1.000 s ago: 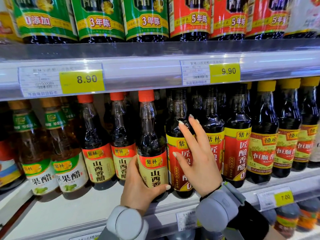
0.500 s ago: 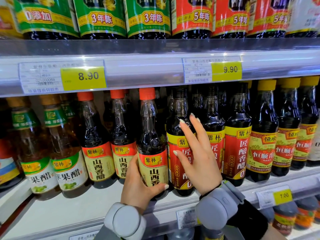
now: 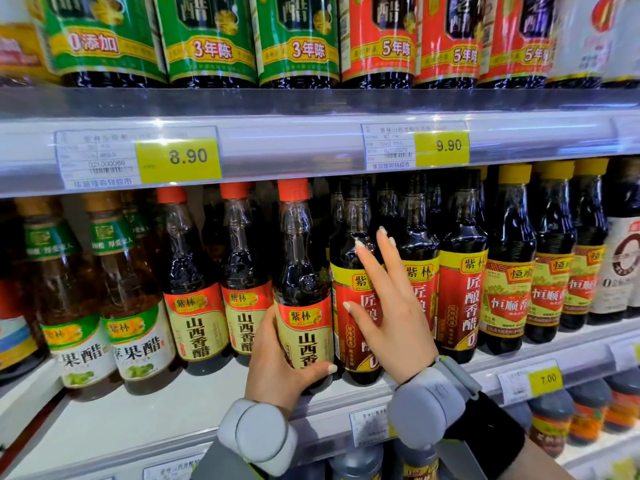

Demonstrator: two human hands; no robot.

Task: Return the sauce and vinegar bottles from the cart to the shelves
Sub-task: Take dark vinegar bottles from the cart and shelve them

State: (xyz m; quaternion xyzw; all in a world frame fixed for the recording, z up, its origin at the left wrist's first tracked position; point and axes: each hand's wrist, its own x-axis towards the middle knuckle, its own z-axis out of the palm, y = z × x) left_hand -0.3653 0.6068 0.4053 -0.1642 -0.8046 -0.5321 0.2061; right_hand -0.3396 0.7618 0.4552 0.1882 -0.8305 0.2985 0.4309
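Orange-capped dark vinegar bottle (image 3: 304, 271) sits unmoved at front edge of white shelf (image 3: 173, 410); left hand (image 3: 280, 368) still grips it, right hand (image 3: 391, 317) rests flat-fingered against red-labelled dark bottle (image 3: 341, 341); release pending.

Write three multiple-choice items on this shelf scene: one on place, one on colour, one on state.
1. Where is the bottle that the left hand grips?
A. on the top shelf
B. at the middle shelf, just left of the red-label bottle
C. in a cart

2. Its cap is:
A. orange-red
B. yellow
C. green

3. The right hand is:
A. clenched in a fist
B. wrapped round a bottle neck
C. open, fingers straight against the red-label bottle

Key:
1 B: it is in the middle row, beside the red labels.
2 A: the cap matches its orange-capped neighbours.
3 C: the fingers are spread and straight.
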